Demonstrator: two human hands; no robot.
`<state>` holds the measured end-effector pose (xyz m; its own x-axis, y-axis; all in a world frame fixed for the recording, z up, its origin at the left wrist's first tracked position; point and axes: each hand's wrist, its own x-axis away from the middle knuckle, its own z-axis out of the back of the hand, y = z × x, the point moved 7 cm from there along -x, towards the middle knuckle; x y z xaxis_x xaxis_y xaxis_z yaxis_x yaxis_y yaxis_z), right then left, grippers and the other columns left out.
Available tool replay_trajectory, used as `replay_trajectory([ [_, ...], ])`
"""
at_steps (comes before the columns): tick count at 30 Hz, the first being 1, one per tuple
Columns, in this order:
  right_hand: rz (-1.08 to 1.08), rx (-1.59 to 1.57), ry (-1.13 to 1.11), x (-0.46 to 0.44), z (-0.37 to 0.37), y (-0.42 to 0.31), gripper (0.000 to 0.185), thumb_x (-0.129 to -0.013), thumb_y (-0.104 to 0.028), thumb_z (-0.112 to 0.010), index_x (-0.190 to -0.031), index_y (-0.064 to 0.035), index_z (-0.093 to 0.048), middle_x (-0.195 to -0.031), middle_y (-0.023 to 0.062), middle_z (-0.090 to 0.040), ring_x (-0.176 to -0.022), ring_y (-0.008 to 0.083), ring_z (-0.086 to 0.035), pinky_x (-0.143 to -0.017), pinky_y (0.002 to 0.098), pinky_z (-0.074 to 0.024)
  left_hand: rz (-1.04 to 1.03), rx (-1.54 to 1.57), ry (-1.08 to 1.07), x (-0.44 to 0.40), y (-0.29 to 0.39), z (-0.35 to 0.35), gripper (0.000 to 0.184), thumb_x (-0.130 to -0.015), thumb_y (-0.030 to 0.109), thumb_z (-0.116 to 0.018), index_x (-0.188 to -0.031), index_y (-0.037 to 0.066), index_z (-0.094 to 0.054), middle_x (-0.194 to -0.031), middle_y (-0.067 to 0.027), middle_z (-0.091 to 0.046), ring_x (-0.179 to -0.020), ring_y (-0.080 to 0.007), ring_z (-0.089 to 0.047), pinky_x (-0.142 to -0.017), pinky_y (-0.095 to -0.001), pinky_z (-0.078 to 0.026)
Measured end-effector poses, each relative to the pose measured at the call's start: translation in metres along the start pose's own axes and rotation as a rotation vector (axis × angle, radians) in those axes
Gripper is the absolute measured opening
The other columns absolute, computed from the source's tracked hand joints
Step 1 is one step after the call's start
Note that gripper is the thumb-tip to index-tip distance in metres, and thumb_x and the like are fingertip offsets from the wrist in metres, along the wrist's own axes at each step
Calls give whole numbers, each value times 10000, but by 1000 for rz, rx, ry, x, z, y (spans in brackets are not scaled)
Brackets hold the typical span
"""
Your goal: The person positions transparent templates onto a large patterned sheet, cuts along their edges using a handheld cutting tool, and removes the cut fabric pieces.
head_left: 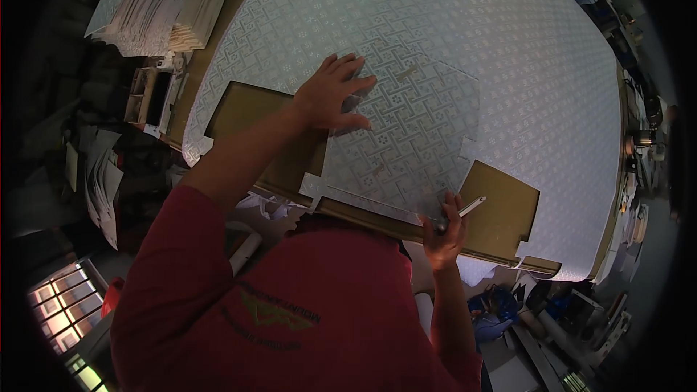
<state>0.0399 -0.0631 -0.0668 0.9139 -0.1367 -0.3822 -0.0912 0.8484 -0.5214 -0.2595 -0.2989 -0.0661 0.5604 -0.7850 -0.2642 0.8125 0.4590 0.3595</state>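
Note:
White fabric (523,101) with a woven geometric pattern covers the table. On it lies what looks like a clear, straight-edged sheet (406,138), with the pattern showing through it and small tan marks on it. My left hand (327,98) rests palm down at the sheet's left side, fingers spread. At the near edge, my right hand (444,236) is closed around a slim white pen-like tool (473,207), whose tip points up and right. A dark rounded thing shows by that palm; I cannot tell what it is.
Two cut-out openings in the fabric show the brown tabletop (501,199). Stacks of paper or card pieces (149,11) stand at the far left. A wooden box (145,94) sits beside the table's left edge. Blue bags (494,312) lie below on the right.

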Motion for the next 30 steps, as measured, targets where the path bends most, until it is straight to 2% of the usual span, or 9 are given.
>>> replay_trajectory([
  [10, -12, -11, -5, 2, 0, 1, 571, -820, -155, -875, -1259, -60, -522, -1424, 216, -628, -1280, 500, -581, -1057, 560, -476, 14, 7, -15, 0, 0, -1, 892, -795, 735, -732, -1460, 157, -598, -1584, -253, -425, -1513, -443, -336, -1260, -584, -208],
  [12, -9, -16, 3, 1, -1, 1, 564, -819, -155, -876, -1250, -59, -525, -1418, 215, -631, -1276, 500, -584, -1046, 560, -484, 19, 12, -10, -1, 0, 0, 869, -783, 686, -768, -1461, 166, -609, -1577, -260, -429, -1499, -456, -356, -1252, -598, -213],
  [22, 2, 7, -1, -1, 0, -1, 562, -822, -146, -868, -1259, -54, -527, -1398, 215, -639, -1269, 490, -588, -1041, 557, -490, 1, 15, -2, -1, 2, 1, 806, -783, 685, -767, -1430, 220, -646, -1567, -275, -434, -1496, -475, -353, -1245, -598, -220],
  [24, -12, 3, -6, 1, -1, 0, 583, -807, -136, -877, -1265, -53, -526, -1394, 213, -642, -1269, 492, -587, -1042, 552, -492, 7, 5, -12, 0, 0, -1, 826, -793, 740, -731, -1441, 236, -635, -1582, -276, -422, -1504, -483, -335, -1253, -604, -203],
  [30, -71, -23, 0, 1, -1, 2, 600, -773, -120, -901, -1249, -49, -544, -1393, 205, -649, -1295, 463, -587, -1052, 519, -499, 12, 5, -5, 2, -3, -5, 830, -791, 754, -722, -1445, 251, -633, -1587, -270, -419, -1513, -469, -326, -1257, -597, -198],
])
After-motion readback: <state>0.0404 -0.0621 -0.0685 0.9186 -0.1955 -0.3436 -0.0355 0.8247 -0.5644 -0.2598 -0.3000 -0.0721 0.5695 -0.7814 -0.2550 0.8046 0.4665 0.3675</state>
